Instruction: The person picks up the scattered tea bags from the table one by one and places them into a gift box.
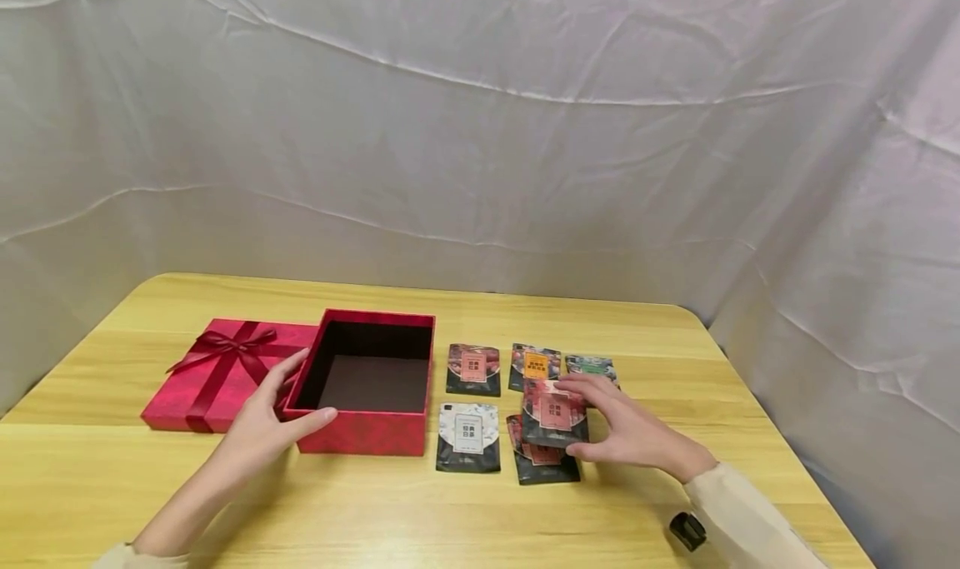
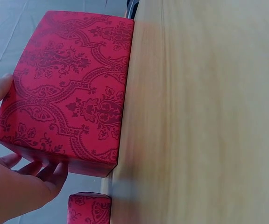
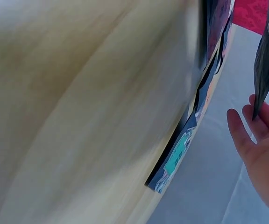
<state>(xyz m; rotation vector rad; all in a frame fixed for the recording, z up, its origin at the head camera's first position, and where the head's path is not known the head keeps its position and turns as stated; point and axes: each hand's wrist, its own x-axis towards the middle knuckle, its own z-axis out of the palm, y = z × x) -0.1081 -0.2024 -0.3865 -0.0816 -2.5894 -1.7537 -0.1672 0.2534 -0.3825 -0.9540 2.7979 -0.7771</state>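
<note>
My left hand (image 1: 258, 423) holds the near left corner of an uncovered red gift box (image 1: 367, 433), thumb at the rim and fingers along the side. Its patterned wall (image 2: 74, 88) fills much of the left wrist view, with fingers curled against its edge. The box's dark inside holds nothing. On the right, my right hand (image 1: 637, 431) pinches a dark tea packet (image 1: 555, 423) with a red label between thumb and fingers. That packet hangs tilted over another red-labelled packet (image 1: 551, 473). In the right wrist view the held packet (image 3: 267, 60) shows its barcoded back, raised above the table.
The red lid (image 1: 168, 398) with a ribbon bow lies left of the box. More packets lie flat right of it: red-labelled (image 1: 474, 373), white (image 1: 468, 440), orange-labelled (image 1: 536, 362) and green (image 1: 603, 369). A small black object (image 1: 687, 531) is by the right sleeve.
</note>
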